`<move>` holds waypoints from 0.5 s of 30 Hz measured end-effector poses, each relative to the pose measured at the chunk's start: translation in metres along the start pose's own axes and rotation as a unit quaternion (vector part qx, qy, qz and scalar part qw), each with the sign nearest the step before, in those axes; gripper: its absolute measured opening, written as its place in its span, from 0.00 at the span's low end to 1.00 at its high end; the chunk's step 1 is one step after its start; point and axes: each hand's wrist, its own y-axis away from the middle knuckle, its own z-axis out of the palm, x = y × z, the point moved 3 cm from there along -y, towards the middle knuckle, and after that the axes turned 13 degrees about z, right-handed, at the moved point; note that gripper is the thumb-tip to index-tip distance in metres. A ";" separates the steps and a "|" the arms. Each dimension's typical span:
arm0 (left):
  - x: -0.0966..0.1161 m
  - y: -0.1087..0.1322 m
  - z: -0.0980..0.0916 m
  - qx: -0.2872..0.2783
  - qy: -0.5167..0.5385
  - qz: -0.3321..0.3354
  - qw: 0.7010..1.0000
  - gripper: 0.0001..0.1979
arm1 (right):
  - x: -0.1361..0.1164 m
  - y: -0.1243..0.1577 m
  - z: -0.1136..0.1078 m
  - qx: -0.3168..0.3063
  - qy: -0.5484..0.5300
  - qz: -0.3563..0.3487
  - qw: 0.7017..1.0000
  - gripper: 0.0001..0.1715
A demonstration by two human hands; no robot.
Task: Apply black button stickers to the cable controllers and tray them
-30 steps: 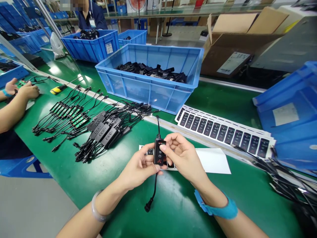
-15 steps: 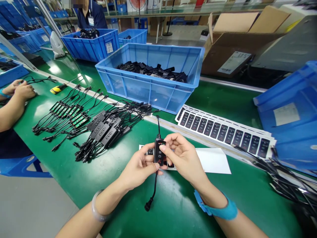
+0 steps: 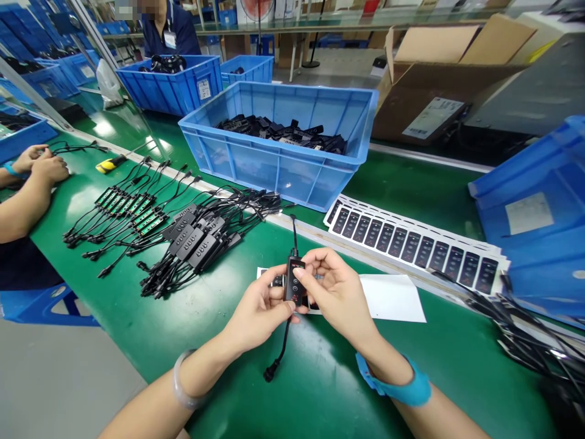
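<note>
Plug [image 3: 270, 372] swung left; L hand [image 3: 260, 315], R hand [image 3: 340, 296] hold ctrl box [image 3: 295, 280]

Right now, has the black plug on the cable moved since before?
Yes, a little: the plug has gone up and to the left, compared with the white paper.

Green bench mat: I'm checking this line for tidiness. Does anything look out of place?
The black cables at the right edge lie in a loose tangle on the green bench mat, unlike the orderly laid-out controller leads to the left. Nothing else stands out.
</note>
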 end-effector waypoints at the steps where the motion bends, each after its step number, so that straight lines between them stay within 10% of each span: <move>1: 0.001 0.000 0.000 -0.001 -0.004 0.000 1.000 0.30 | 0.001 0.000 0.000 0.003 0.003 -0.001 1.000 0.13; 15: -0.002 0.001 -0.001 0.008 -0.053 0.005 0.999 0.32 | 0.007 -0.010 -0.004 0.015 -0.018 0.024 0.999 0.23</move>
